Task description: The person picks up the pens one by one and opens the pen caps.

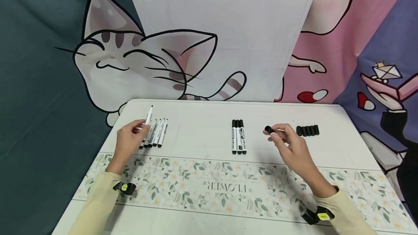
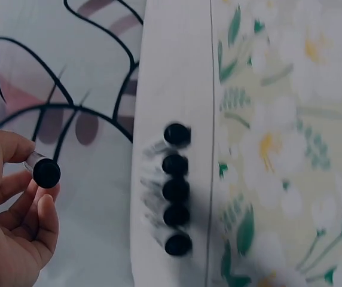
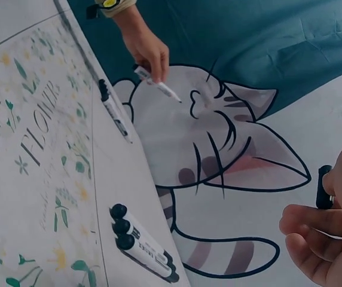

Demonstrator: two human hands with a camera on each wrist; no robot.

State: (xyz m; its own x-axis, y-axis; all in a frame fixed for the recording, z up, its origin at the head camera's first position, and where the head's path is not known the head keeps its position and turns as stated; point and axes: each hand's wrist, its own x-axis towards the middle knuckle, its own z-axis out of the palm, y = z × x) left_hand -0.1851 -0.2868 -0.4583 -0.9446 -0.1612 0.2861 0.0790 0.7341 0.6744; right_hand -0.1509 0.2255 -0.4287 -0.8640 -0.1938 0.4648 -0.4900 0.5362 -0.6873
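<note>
On the table (image 1: 199, 130), uncapped markers (image 1: 159, 132) are lying left, capped markers (image 1: 238, 137) are lying midway, and caps (image 1: 307, 131) are lying right, beside the right hand (image 1: 292, 148); a backdrop (image 1: 254, 28) is hanging behind.

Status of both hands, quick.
Left hand: closed, holding an uncapped white-barreled marker.
Right hand: closed, pinching a black marker cap.

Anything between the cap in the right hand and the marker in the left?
Nothing visible at their height: the right hand holds the cap and the left hand the marker, both above the table. Three capped markers lie between them, but lower, on the table.
</note>
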